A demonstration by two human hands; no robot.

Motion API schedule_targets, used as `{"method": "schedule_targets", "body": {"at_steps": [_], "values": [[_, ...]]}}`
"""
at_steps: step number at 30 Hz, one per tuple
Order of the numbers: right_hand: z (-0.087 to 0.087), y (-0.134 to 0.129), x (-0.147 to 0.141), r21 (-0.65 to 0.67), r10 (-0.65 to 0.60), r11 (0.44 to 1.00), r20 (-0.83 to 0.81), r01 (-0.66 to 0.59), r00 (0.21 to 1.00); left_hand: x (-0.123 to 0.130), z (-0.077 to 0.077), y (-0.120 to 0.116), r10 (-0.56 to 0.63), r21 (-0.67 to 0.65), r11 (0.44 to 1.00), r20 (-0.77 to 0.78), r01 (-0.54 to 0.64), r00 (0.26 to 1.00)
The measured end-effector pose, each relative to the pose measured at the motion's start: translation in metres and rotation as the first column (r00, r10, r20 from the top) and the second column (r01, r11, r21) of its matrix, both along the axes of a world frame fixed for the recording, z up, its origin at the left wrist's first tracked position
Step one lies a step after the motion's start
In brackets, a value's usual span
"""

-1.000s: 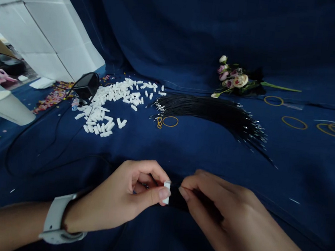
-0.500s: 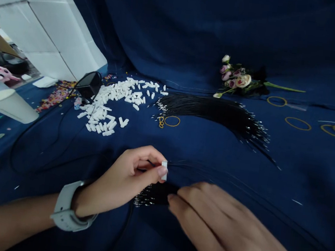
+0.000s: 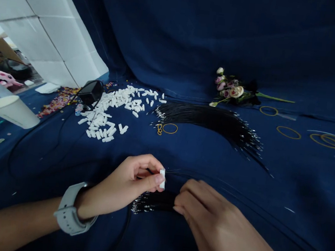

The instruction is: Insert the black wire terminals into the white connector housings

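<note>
My left hand (image 3: pixel 130 185), with a pale watch band (image 3: pixel 70 207) on the wrist, pinches a small white connector housing (image 3: pixel 162 179) between thumb and forefinger. Thin dark wires (image 3: pixel 186 172) run from beside the housing off to the right. Below it on the blue cloth lies a bundle of black wires (image 3: pixel 158 202) with shiny metal terminals at its left end. My right hand (image 3: pixel 208 215) is closed over the right part of this bundle, its fingertips drawn together. Whatever lies between those fingertips is hidden from me.
Beyond my hands are a heap of white housings (image 3: pixel 102 114) and a larger bundle of black wires (image 3: pixel 205 115). Rubber bands (image 3: pixel 288 132) and artificial flowers (image 3: pixel 234 91) lie to the right. At left stand a paper cup (image 3: pixel 14 112) and a black adapter (image 3: pixel 91 92).
The view has shifted slightly, so most things sit lower in the picture. My right hand has shifted a little against the bundle; my left hand still pinches the housing.
</note>
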State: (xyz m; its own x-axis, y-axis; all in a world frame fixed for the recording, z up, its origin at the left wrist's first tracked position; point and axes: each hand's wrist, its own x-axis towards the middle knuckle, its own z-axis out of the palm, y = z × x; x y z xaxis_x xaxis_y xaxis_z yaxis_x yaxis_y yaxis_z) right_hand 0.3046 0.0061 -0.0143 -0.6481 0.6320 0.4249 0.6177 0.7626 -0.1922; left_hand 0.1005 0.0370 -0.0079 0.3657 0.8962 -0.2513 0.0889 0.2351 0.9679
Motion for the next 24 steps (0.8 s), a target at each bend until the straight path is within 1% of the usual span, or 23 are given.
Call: {"method": "schedule_targets", "body": {"at_steps": [5,7,10,17,21,24], "values": [[0.014,0.011,0.006,-0.147,-0.158,0.980,-0.172,0.133,0.972,0.000,0.004,-0.002,0.045,-0.088,0.995,0.059,-0.040,0.997],[0.018,0.014,0.007,-0.171,-0.171,0.975,-0.192,0.139,0.966,0.000,0.005,-0.003,0.048,-0.113,0.993,0.100,-0.036,0.994],[0.022,0.015,0.008,-0.202,-0.146,0.974,-0.199,0.105,0.969,0.000,0.004,-0.005,0.050,-0.137,0.990,0.156,-0.028,0.987],[0.036,0.014,0.014,-0.197,-0.151,0.974,-0.223,0.107,0.963,0.000,0.005,-0.004,0.076,-0.179,0.983,0.200,-0.040,0.977],[0.037,0.016,0.016,-0.196,-0.202,0.967,-0.197,0.164,0.959,-0.001,0.007,-0.005,0.087,-0.188,0.981,0.214,-0.046,0.973],[0.036,0.016,0.015,-0.166,-0.177,0.975,-0.184,0.147,0.967,-0.001,0.008,-0.006,0.091,-0.186,0.981,0.213,-0.051,0.973]]}}
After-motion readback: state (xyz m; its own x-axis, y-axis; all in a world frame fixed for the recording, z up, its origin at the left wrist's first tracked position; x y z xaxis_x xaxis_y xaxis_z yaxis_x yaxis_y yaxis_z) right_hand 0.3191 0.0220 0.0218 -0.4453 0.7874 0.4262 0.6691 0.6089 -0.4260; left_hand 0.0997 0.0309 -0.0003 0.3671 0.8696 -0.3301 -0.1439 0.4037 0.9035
